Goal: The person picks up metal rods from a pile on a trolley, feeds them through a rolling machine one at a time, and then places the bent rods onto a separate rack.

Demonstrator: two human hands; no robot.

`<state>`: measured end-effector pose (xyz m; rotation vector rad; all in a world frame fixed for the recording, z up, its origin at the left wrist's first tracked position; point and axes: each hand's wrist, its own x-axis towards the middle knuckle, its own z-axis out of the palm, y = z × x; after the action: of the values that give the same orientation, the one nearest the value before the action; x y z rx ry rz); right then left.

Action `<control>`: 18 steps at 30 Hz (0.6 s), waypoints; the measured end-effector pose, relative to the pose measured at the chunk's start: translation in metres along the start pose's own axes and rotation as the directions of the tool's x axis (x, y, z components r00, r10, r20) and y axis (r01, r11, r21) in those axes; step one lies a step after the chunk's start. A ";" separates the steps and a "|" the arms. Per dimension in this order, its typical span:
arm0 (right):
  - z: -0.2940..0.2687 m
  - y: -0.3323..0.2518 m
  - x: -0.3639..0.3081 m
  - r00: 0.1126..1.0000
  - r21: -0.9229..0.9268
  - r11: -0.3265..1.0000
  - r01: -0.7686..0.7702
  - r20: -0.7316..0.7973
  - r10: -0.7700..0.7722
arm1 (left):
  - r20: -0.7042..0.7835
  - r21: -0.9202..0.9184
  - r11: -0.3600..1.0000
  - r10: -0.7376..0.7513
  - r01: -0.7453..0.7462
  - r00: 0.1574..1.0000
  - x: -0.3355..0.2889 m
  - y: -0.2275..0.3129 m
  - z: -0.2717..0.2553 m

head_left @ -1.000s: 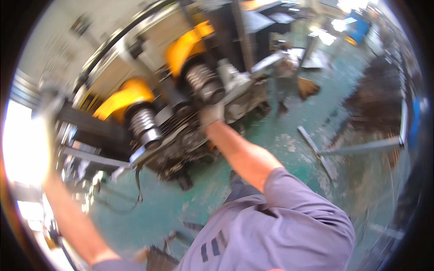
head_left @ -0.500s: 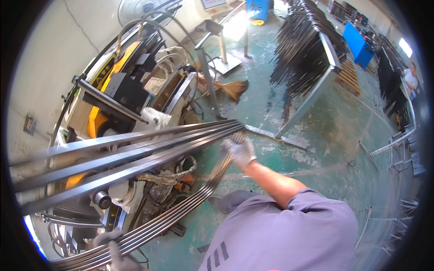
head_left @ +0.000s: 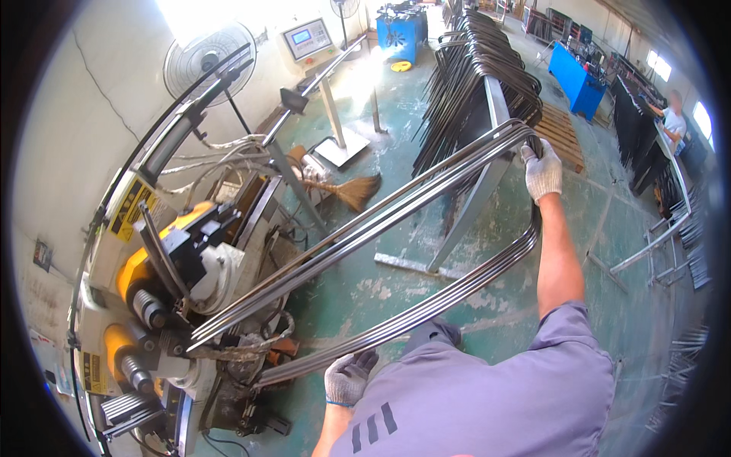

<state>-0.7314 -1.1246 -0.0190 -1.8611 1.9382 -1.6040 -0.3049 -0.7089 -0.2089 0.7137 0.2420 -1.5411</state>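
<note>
A bundle of several dark metal bars (head_left: pixel 426 305), bent into a long U, spans the space before me. My right hand (head_left: pixel 543 170), in a pale knit glove, is closed round the bars near the upper corner of the bend. My left hand (head_left: pixel 348 378), gloved too, is at the near edge of the lower legs, close to their free ends. Its fingers are stretched out rather than wrapped round the bars; whether it touches them I cannot tell. The free ends of the upper legs point toward the bending machine (head_left: pixel 137 278) at left.
A metal rack (head_left: pixel 495 103) hung with many bent bars stands ahead, a wooden pallet (head_left: pixel 560 137) behind it. A broom (head_left: pixel 354 192) lies by the machine. A control panel (head_left: pixel 307 39) and fan (head_left: pixel 209 65) are at the wall. A person (head_left: pixel 673 126) stands far right.
The bar bundle has swung right and away from the machine with my right hand. My left hand has moved right along the lower legs, its fingers no longer wrapped over them.
</note>
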 end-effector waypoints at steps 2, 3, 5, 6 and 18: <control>0.007 0.041 0.053 1.000 -0.131 0.991 0.006 0.007 -0.005 | -0.032 0.148 0.989 -0.005 0.010 0.999 0.039 -0.018 0.026; 0.016 0.060 0.079 0.999 -0.242 0.970 -0.014 0.035 0.023 | -0.054 0.229 0.973 0.040 -0.026 0.998 0.061 -0.030 0.042; 0.049 0.103 0.117 0.984 -0.411 0.911 -0.039 0.142 0.106 | -0.022 0.296 0.951 0.101 -0.090 0.995 0.095 -0.050 0.079; 0.064 0.124 0.130 0.970 -0.473 0.881 -0.025 0.203 0.136 | -0.009 0.327 0.938 0.124 -0.114 0.992 0.110 -0.062 0.097; 0.195 0.135 0.338 0.890 -0.762 0.554 0.335 0.448 0.079 | -0.306 0.572 0.815 0.320 -0.096 0.897 0.144 -0.116 0.190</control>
<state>-0.8085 -1.5299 0.0049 -2.3754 2.5559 -0.0604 -0.4627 -0.9189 -0.1740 1.4639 0.0036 -1.2367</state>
